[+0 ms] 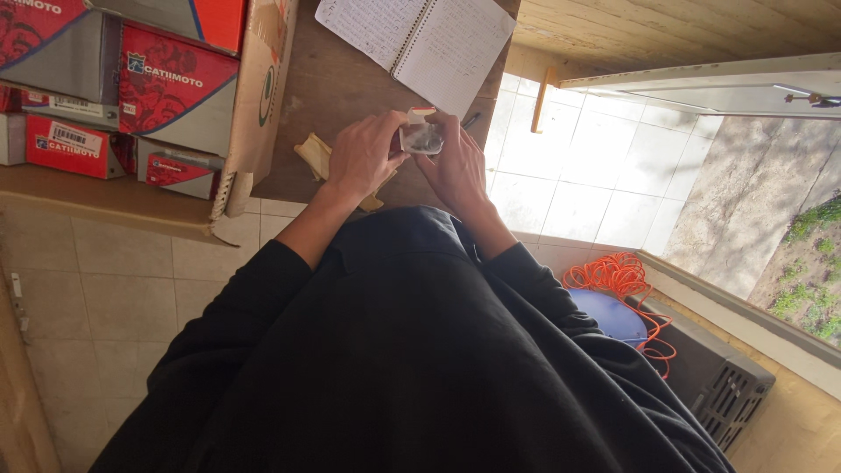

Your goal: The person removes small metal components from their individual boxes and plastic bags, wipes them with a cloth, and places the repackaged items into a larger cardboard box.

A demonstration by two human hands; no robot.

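My black sleeves (377, 350) fill the near part of the view, and both forearms reach out from them over the edge of the brown wooden table (324, 88). My left hand (363, 158) and my right hand (457, 166) meet just above the tabletop, and between them I hold a small clear plastic bag (421, 136) with a red strip along its top and dark little parts inside. The fingers of both hands are closed narrowly on the bag's sides, left thumb and fingertips pinching one edge, right fingers curled round the other, so the bag stands upright with its mouth up and nothing can spill. I keep it low over the wood, I judge, so that anything dropped stays on the table. Just under my left hand lies a yellowish crumpled cloth (317, 156), touching the table. Farther off, an open spiral notebook (420, 44) lies flat, within reach. To the left, red and grey cartons (166, 88) are stacked beside a cardboard box (263, 96)
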